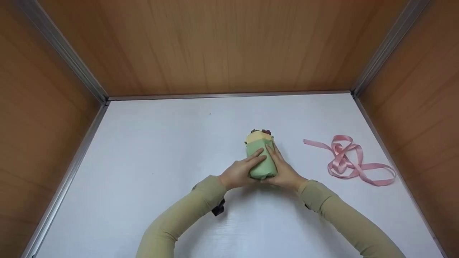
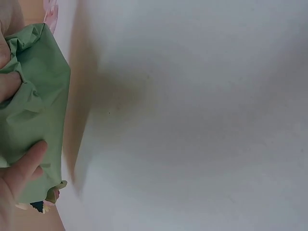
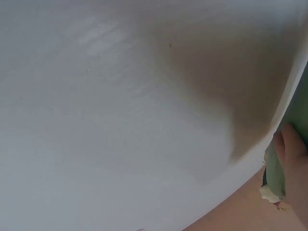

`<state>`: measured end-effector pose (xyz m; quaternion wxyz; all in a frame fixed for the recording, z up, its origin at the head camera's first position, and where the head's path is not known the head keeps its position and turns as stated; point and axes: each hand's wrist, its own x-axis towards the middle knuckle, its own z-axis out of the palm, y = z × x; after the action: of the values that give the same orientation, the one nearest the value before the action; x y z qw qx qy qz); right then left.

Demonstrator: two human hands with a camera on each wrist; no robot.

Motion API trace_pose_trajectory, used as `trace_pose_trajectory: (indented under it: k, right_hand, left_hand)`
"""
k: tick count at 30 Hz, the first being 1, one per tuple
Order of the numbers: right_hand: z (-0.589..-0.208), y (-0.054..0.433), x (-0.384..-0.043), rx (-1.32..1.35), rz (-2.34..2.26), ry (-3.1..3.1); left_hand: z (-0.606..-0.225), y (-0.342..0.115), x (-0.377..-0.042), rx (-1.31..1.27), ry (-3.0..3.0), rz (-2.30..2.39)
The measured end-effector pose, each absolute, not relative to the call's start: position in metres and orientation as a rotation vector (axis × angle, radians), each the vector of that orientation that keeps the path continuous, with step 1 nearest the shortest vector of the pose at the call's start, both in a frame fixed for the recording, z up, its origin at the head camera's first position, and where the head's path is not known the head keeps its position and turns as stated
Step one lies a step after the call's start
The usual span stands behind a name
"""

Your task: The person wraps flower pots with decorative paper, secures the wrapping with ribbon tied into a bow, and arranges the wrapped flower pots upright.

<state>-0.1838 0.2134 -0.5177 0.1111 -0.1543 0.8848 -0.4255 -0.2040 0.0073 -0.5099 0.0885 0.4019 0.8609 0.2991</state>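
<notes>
A small bouquet in green wrapping paper is held between both hands, a little right of the middle in the head view. Pale yellow inner paper and dark red blooms show at its far end. The left hand grips its left side, with fingers across the front. On the right side the right hand holds it, fingers along the paper and thumb near the bottom. Seen from the left wrist, the green paper is creased and gathered at the bottom, where fingers press in. The right wrist view catches only the paper's edge.
A loosely looped pink satin ribbon lies on the white table to the right of the bouquet. Wood-grain panels with metal edging enclose the table at the back and both sides.
</notes>
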Motion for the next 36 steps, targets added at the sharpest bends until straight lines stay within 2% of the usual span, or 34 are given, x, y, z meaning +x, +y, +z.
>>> trace_pose_trajectory:
  k: [16,36]
  right_hand:
    - [-0.529,0.211,-0.157,-0.437,-1.166,2.620]
    - [-0.539,0.217,-0.155,-0.437,-1.083,2.635]
  left_hand:
    - [-0.523,0.002,-0.179,1.273,2.574,0.857]
    - [-0.530,0.002,-0.178,1.410,2.625,0.747]
